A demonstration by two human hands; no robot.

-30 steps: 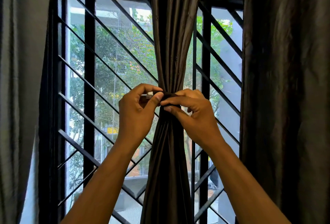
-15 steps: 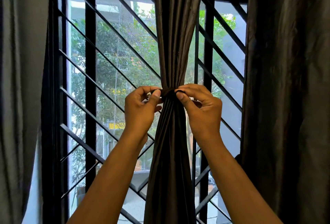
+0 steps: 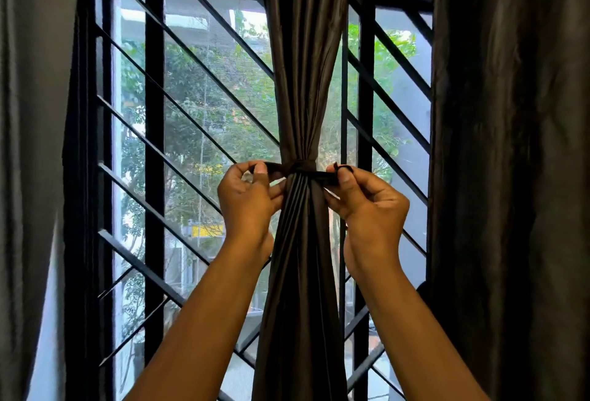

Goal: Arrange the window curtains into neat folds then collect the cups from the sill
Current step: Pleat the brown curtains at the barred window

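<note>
A dark brown curtain [image 3: 303, 65] hangs down the middle of the window, gathered into narrow folds and cinched at its waist by a dark tie band [image 3: 301, 167]. My left hand [image 3: 247, 202] pinches the band's left end between thumb and fingers. My right hand [image 3: 367, 206] pinches the right end. Both ends are drawn out sideways from the knot. The sill and the cups are out of view.
A black window grille [image 3: 153, 145] with slanted bars stands behind the curtain, with trees outside. A grey curtain [image 3: 28, 145] hangs at the far left and a dark brown curtain [image 3: 510, 161] fills the right side.
My hands have moved apart from the curtain's waist, each drawing an end of the tie band outward. The band now sits tight around the gathered folds.
</note>
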